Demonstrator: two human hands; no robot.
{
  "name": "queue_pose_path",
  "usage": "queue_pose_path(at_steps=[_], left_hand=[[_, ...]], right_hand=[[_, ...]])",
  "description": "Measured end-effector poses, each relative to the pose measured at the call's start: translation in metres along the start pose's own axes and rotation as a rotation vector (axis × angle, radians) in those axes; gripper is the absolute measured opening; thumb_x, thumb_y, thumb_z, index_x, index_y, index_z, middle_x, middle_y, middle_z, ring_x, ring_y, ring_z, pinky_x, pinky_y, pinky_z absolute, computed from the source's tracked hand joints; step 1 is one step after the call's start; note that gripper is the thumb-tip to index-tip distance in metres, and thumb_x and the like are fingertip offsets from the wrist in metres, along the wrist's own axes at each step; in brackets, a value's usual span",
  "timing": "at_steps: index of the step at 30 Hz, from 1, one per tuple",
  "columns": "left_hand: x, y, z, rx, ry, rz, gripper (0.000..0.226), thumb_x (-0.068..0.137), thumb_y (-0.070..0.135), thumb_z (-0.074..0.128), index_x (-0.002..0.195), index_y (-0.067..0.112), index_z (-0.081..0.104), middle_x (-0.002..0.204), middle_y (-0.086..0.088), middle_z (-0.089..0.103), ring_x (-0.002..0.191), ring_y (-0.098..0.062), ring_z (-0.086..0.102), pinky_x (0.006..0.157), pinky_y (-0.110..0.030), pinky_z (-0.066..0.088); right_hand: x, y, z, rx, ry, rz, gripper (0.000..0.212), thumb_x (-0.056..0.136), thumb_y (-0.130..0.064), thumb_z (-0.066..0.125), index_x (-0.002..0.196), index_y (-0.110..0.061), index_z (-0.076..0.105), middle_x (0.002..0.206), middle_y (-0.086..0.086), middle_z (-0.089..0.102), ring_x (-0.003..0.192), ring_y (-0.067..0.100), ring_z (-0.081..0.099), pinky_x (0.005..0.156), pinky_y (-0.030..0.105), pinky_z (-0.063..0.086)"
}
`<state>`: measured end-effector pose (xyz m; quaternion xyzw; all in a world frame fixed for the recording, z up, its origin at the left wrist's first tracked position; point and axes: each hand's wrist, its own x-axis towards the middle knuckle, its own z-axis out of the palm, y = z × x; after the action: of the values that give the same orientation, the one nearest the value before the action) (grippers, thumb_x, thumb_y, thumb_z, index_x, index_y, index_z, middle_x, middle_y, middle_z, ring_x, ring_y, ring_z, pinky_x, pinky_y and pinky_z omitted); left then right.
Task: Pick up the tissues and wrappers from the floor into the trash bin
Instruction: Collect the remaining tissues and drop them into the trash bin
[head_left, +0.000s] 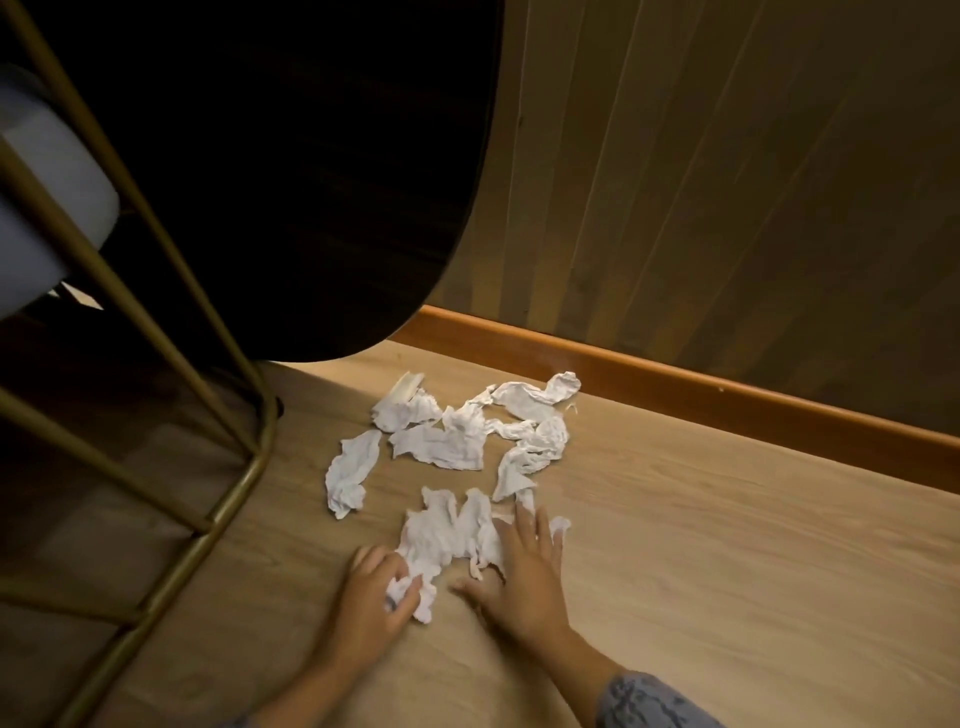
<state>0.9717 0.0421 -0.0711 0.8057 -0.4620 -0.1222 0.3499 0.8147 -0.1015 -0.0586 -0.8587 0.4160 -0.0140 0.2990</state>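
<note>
White, crumpled tissues (457, 441) on light tan wood-grain floor (727, 545). Orange-brown baseboard (675, 379) below olive-brown panelled wall (727, 182) with vertical lines. Near-black tabletop (311, 182), faint dark grain. Gold metal chair frame (156, 338); pale grey seat (47, 197). Blue-grey sleeve (649, 701) with darker mottled print at right wrist.

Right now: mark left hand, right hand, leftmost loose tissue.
left hand (376, 587), head view, on the knuckles.
right hand (519, 577), head view, on its back.
leftmost loose tissue (350, 473), head view, on its middle.
</note>
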Motion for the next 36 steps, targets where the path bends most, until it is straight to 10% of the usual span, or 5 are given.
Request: queue_pose_path(at_steps=[5, 14, 19, 27, 36], left_hand=[[-0.035, -0.007, 0.0, -0.126, 0.25, -0.225, 0.033, 0.066, 0.026, 0.046, 0.097, 0.019, 0.055, 0.085, 0.003, 0.051, 0.082, -0.014, 0.05, 0.075, -0.026, 0.04], [-0.022, 0.005, 0.018, 0.084, 0.044, 0.031, 0.021, 0.078, 0.032, 0.053, 0.099, 0.026, 0.057, 0.14, 0.014, 0.049, 0.141, -0.017, 0.031, 0.108, -0.041, 0.028], [-0.021, 0.0, 0.021, 0.032, 0.047, 0.082, 0.04, 0.075, 0.051, 0.073, 0.082, 0.013, 0.063, 0.104, 0.005, 0.063, 0.116, -0.015, 0.052, 0.099, -0.032, 0.042], [-0.002, 0.011, -0.003, -0.122, 0.267, -0.174, 0.028, 0.062, 0.016, 0.09, 0.076, 0.018, 0.066, 0.072, 0.009, 0.065, 0.067, -0.005, 0.059, 0.062, -0.019, 0.045], [0.08, -0.002, -0.03, -0.177, 0.555, -0.256, 0.027, 0.071, -0.008, 0.071, 0.097, -0.001, 0.068, 0.108, -0.009, 0.062, 0.096, -0.026, 0.062, 0.085, -0.026, 0.049]], right_hand=[[-0.039, 0.015, 0.038, 0.211, 0.299, -0.196, 0.019, 0.086, -0.026, 0.067, 0.102, -0.019, 0.059, 0.116, -0.008, 0.046, 0.116, 0.021, 0.049, 0.107, 0.018, 0.029], [-0.047, 0.039, -0.001, 0.246, 0.268, -0.136, 0.055, 0.085, -0.009, 0.05, 0.13, -0.041, 0.057, 0.103, -0.012, 0.038, 0.088, 0.002, 0.049, 0.074, 0.014, 0.04], [-0.044, 0.037, -0.008, 0.004, 0.247, -0.146, 0.026, 0.085, -0.028, 0.043, 0.101, -0.024, 0.063, 0.134, 0.0, 0.048, 0.108, 0.019, 0.054, 0.066, 0.024, 0.042], [-0.045, 0.039, 0.001, -0.173, 0.119, -0.572, 0.039, 0.093, -0.051, 0.058, 0.066, -0.024, 0.049, 0.068, -0.006, 0.051, 0.064, 0.014, 0.052, 0.048, 0.025, 0.036], [0.05, 0.024, -0.068, 0.012, 0.279, -0.187, 0.029, 0.088, -0.018, 0.068, 0.116, -0.019, 0.061, 0.103, 0.005, 0.065, 0.081, 0.02, 0.063, 0.067, 0.03, 0.046]])
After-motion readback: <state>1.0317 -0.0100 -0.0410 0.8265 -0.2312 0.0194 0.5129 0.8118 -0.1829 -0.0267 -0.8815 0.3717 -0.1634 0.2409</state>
